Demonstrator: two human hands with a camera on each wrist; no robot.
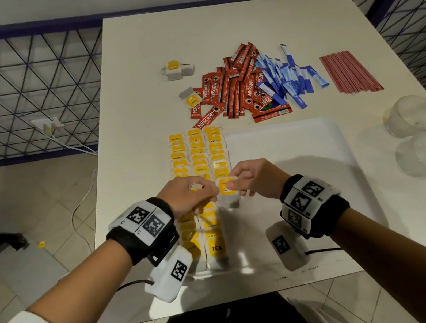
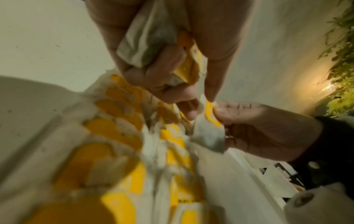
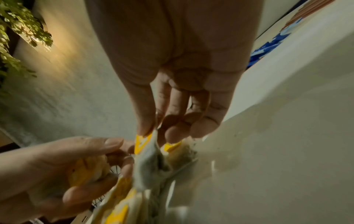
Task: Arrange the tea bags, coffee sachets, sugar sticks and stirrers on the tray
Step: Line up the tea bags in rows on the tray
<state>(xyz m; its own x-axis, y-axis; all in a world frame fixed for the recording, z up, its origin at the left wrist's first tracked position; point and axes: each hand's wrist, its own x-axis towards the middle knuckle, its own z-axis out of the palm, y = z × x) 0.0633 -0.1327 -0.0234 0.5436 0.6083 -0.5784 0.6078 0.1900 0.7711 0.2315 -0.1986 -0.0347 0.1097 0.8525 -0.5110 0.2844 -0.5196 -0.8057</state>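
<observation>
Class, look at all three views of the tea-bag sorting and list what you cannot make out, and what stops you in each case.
1. Head view: the middle of the tea bag rows is hidden by the left hand and right hand.
2. Left wrist view: how many tea bags the left hand's grip holds; fingers cover the bundle.
3. Right wrist view: the sugar sticks are cut off by the tray rim.
4. Head view: print on the stirrers is too small.
</observation>
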